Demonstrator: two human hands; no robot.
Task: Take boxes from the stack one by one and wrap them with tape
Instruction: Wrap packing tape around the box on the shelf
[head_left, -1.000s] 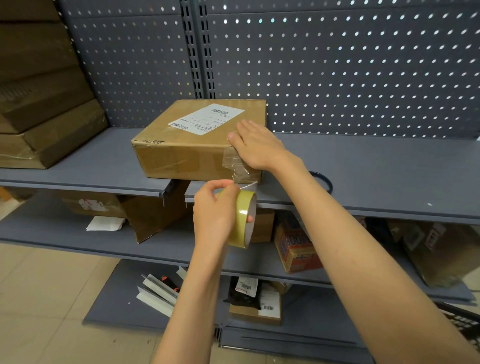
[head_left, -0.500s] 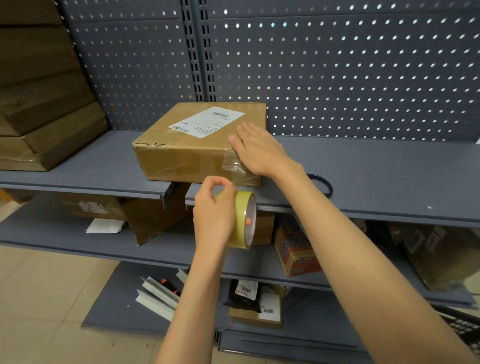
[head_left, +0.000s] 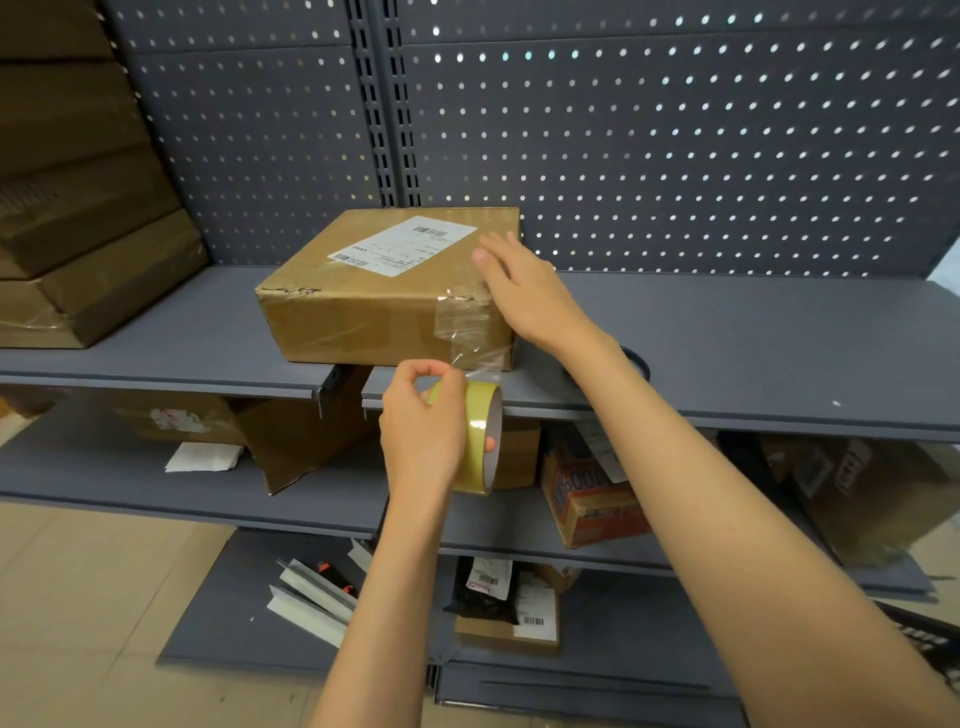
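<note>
The box (head_left: 387, 291) sits on the upper shelf (head_left: 753, 343), its front edge near the shelf lip, label side up. The right hand (head_left: 524, 291) lies flat over the box's right top corner with fingers straight — probably to pin the box and the stuck end of the tape so neither shifts as the strip is drawn. A clear strip (head_left: 462, 332) already runs from the top edge down the front face. The left hand (head_left: 423, 431) holds the tape roll (head_left: 480, 436) just below the shelf lip, fingers curled round it and thumb and forefinger pinched at the top where the strip leaves the roll; held low, it likely keeps the strip taut for tearing or carrying under the box.

The stack (head_left: 88, 208) of further boxes stands at the left, cut off by the frame. Whether the strip is torn or unbroken is hard to tell, being transparent. A dark ring-like object behind the right forearm is mostly hidden.
</note>
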